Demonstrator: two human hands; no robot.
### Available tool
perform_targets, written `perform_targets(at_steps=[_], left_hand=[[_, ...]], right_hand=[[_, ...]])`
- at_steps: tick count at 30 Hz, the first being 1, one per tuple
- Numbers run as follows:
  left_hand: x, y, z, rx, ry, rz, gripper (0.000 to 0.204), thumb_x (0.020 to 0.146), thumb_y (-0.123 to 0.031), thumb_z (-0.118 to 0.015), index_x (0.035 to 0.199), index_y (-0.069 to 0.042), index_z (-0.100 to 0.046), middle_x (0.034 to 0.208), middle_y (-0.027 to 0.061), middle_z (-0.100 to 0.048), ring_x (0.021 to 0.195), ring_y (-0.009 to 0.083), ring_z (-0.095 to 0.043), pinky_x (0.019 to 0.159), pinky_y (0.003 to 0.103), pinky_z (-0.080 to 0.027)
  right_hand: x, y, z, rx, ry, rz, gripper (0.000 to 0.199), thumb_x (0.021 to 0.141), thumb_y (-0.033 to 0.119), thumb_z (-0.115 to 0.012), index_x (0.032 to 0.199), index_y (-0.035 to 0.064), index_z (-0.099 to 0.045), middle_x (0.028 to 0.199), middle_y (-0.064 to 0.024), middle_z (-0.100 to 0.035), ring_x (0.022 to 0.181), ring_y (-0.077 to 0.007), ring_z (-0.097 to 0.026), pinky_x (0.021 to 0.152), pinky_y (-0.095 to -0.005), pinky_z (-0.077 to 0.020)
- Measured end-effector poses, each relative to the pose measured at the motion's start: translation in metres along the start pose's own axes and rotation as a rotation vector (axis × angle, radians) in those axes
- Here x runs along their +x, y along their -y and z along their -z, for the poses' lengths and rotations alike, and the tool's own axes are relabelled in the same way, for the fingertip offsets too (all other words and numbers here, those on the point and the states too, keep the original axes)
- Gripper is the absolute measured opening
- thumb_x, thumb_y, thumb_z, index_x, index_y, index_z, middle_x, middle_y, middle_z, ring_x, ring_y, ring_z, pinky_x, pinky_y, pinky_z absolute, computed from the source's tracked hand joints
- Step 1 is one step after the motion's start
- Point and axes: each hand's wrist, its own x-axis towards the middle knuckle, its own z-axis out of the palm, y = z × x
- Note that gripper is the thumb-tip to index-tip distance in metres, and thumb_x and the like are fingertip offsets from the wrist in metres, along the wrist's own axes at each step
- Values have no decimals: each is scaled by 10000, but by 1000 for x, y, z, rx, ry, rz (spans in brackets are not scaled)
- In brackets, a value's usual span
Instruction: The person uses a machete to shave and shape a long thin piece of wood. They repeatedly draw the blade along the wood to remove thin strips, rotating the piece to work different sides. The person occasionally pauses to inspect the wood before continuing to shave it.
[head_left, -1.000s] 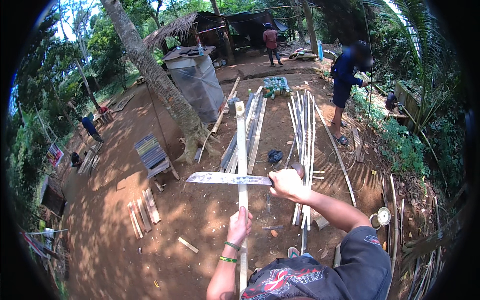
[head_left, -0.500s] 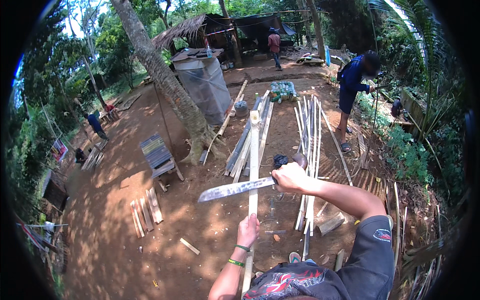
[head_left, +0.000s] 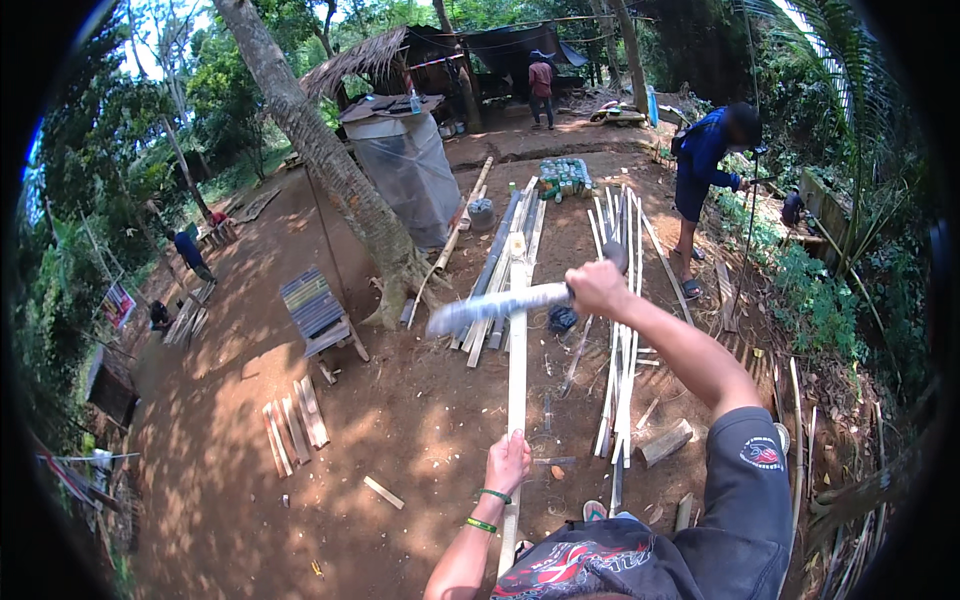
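Head view: I record left hand, fingers clamped around long, flat, pale bamboo strip, strip extending forward from body. Right hand fingers clamped around handle of broad silver machete. Blurred blade crosses strip; contact I cannot tell. Narrow pale strips lie right, on brown dirt ground.
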Motion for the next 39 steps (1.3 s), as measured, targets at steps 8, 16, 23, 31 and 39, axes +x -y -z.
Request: perform_targets(at_steps=[8,16,23,31,39], left_hand=[[-3,-12,7,-26,19,-12,396,1055,-415,-457,840,-88,-519,551,-59,-407,433,31,-367,397,212,-292],[3,-10,14,45,-4,-47,380,1057,-427,-437,909,-84,-506,551,-12,-458,434,78,-443,412,241,-381],[2,-16,24,99,-57,-71,423,1055,-452,-420,884,-78,-517,629,33,-557,520,124,-550,501,270,-470],[4,-11,23,89,-57,-20,406,1047,-452,-448,880,-89,-518,610,2,-500,481,98,-477,454,253,-422],[7,-6,6,88,-112,11,367,1047,-414,-466,887,-88,-522,608,-10,-491,454,88,-453,427,246,-397]], right_hand=[[-13,-86,10,311,-83,-809,291,783,225,-607,853,-28,-734,860,-267,-700,843,-427,-686,808,-505,-530],[-131,37,-46,675,137,-763,240,760,249,-641,801,28,-724,707,-214,-673,741,-397,-675,720,-481,-510],[-190,83,-81,805,67,-915,308,749,291,-650,757,-17,-656,646,-209,-621,649,-373,-636,661,-461,-480],[-194,100,-55,778,43,-711,256,720,293,-683,801,52,-702,657,-213,-629,682,-417,-639,647,-490,-497],[-187,129,-47,730,92,-343,238,711,305,-675,738,74,-630,608,-167,-620,616,-380,-651,593,-464,-519]])
